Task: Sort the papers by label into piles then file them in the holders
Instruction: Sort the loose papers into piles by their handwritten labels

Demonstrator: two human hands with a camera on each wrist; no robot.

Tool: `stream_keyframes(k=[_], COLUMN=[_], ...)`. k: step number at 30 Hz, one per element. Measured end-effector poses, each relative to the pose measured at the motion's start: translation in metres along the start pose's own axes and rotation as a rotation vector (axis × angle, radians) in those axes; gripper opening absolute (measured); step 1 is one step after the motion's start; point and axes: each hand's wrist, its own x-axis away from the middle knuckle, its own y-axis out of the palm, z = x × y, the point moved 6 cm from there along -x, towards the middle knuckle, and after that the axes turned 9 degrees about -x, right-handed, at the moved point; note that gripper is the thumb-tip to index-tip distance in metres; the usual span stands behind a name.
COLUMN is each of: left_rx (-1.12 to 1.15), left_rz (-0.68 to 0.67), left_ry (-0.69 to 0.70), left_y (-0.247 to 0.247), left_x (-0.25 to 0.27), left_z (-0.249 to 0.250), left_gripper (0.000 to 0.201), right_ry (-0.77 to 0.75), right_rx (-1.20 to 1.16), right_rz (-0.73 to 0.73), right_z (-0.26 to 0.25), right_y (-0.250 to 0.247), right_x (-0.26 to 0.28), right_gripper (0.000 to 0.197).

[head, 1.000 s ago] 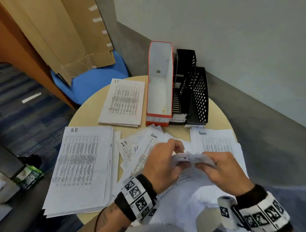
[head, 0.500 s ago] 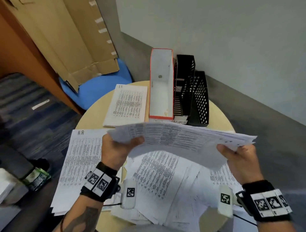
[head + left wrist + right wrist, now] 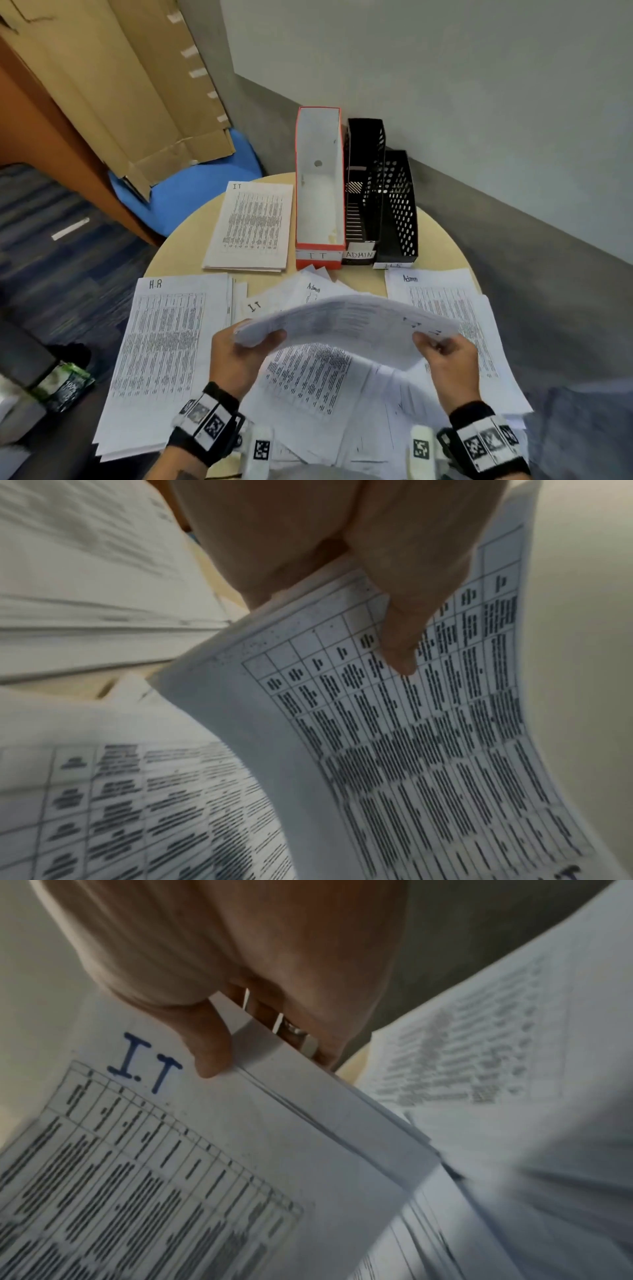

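Observation:
Both hands hold a thin sheaf of printed sheets (image 3: 346,325) above the table, bowed between them. My left hand (image 3: 255,342) pinches its left end, thumb on the printed side (image 3: 399,653). My right hand (image 3: 433,346) pinches the right end beside the blue "I.T" label (image 3: 147,1064). Sorted piles lie on the round table (image 3: 442,236): IT pile (image 3: 251,226) at the back, HR pile (image 3: 161,346) at the left, Admin pile (image 3: 442,298) at the right. Unsorted sheets (image 3: 308,380) lie under the hands. Three holders stand at the back: red-and-white IT (image 3: 320,185), black ADMIN (image 3: 363,185), black HR (image 3: 399,205).
A blue chair (image 3: 191,192) with flattened cardboard (image 3: 113,85) leaning over it stands behind the table on the left. A grey wall (image 3: 479,85) runs close behind the holders. A green packet (image 3: 65,383) lies low at the left.
The hands lifted the sheaf off the loose sheets and drew apart to its two ends. Since half a second ago the sheaf has come down a little and bowed.

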Motion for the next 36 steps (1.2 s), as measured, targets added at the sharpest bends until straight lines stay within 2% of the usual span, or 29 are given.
stream_keyframes(k=[2, 4, 6, 8, 10, 12, 14, 16, 20, 23, 26, 28, 30, 32, 36], left_rx=[0.026, 0.069, 0.058, 0.064, 0.062, 0.067, 0.086, 0.119, 0.104, 0.101, 0.047, -0.014, -0.052, -0.057, -0.073], left_rz=[-0.057, -0.145, -0.164, -0.155, -0.127, -0.124, -0.162, -0.186, -0.196, -0.2, -0.234, -0.231, -0.204, -0.2, -0.368], left_ry=[-0.025, -0.091, -0.139, -0.116, -0.079, -0.043, -0.029, -0.081, -0.121, -0.095, -0.163, -0.201, -0.204, -0.204, -0.222], left_y=[-0.001, 0.006, 0.016, 0.023, 0.018, 0.009, 0.006, 0.01, 0.02, 0.014, 0.015, 0.019, 0.019, 0.014, 0.004], left_x=[0.006, 0.013, 0.015, 0.013, 0.01, 0.008, 0.008, 0.009, 0.012, 0.011, 0.01, 0.011, 0.01, 0.007, 0.007], left_z=[-0.007, -0.025, -0.038, -0.036, -0.025, -0.02, -0.022, -0.035, -0.037, -0.033, -0.055, -0.066, -0.068, -0.058, -0.051], left_gripper=[0.033, 0.047, 0.059, 0.049, 0.038, 0.036, 0.044, 0.055, 0.038, 0.04, 0.049, 0.036, 0.026, 0.024, 0.029], right_ry=[0.009, 0.053, 0.132, 0.2, 0.209, 0.136, 0.068, 0.078, 0.219, 0.252, 0.271, 0.296, 0.256, 0.203, 0.201], right_rx=[0.0, -0.01, -0.055, -0.142, -0.201, -0.195, -0.145, -0.073, -0.096, -0.161, -0.128, -0.067, 0.012, 0.102, 0.198], right_rz=[-0.093, -0.209, -0.18, -0.076, -0.025, -0.058, -0.137, -0.171, -0.14, -0.061, -0.059, -0.055, -0.083, -0.143, -0.264], right_z=[0.003, 0.018, 0.036, 0.044, 0.039, 0.027, 0.02, 0.026, 0.052, 0.055, 0.063, 0.067, 0.057, 0.043, 0.016], right_y=[-0.005, 0.002, 0.009, 0.01, 0.007, 0.002, 0.001, 0.007, 0.017, 0.01, 0.014, 0.019, 0.024, 0.028, 0.038], right_x=[0.004, 0.01, 0.012, 0.013, 0.013, 0.01, 0.008, 0.007, 0.009, 0.006, 0.006, 0.008, 0.006, -0.003, -0.021], right_gripper=[0.026, 0.04, 0.041, 0.036, 0.039, 0.036, 0.028, 0.026, 0.031, 0.048, 0.046, 0.047, 0.031, 0.02, 0.023])
